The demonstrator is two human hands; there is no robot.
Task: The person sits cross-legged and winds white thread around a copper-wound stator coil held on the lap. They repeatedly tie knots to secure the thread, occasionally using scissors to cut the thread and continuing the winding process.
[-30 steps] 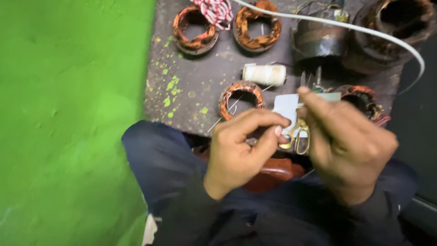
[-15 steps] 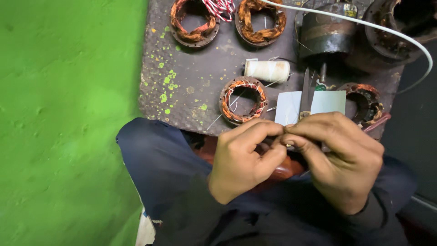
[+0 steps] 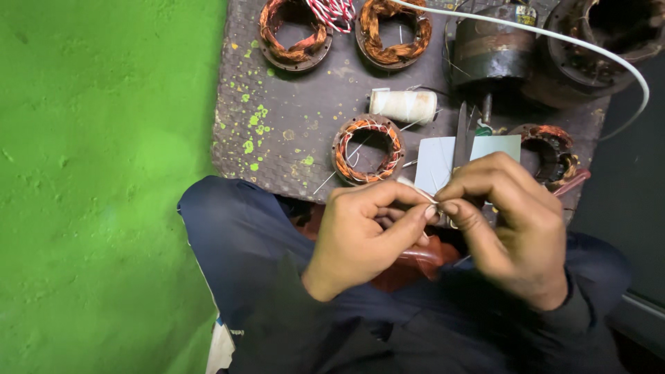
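Both hands are meeting over the lap, at the near edge of a dark plate (image 3: pixel 291 138) speckled with green paint. The left hand (image 3: pixel 364 235) is pinching with thumb and forefinger closed together on a thin white thread (image 3: pixel 415 192), and the right hand (image 3: pixel 509 221) is pinching the same thread from the other side, its fingertips (image 3: pixel 450 206) touching the left ones. The thread is sitting right between the 2 pinches; its far end is too fine to follow. Under the hands a reddish-brown part (image 3: pixel 415 266) is resting on the lap, mostly hidden.

On the plate, just beyond the knuckles, a copper-wound stator (image 3: pixel 367 149) is lying flat with loose white strands crossing its bore. A white spool (image 3: pixel 403 106) is lying on its side just behind it. To the right a white card (image 3: pixel 440 163) is lying flat, with scissors (image 3: pixel 462 131) resting on it, blades pointing away. A 2nd stator (image 3: pixel 551 152) is sitting beside the card at the plate's right edge.

Along the far edge, 2 more copper windings (image 3: pixel 294 34) are lying side by side, red-and-white twisted wire (image 3: pixel 332 10) draped between them. Next to them a dark motor (image 3: pixel 492 52) is standing with its shaft pointing toward the card, and a round housing (image 3: pixel 596 41) is sitting at the corner. A white cable (image 3: pixel 609 59) is arching over both. A green wall (image 3: pixel 104 187) is filling the left side.
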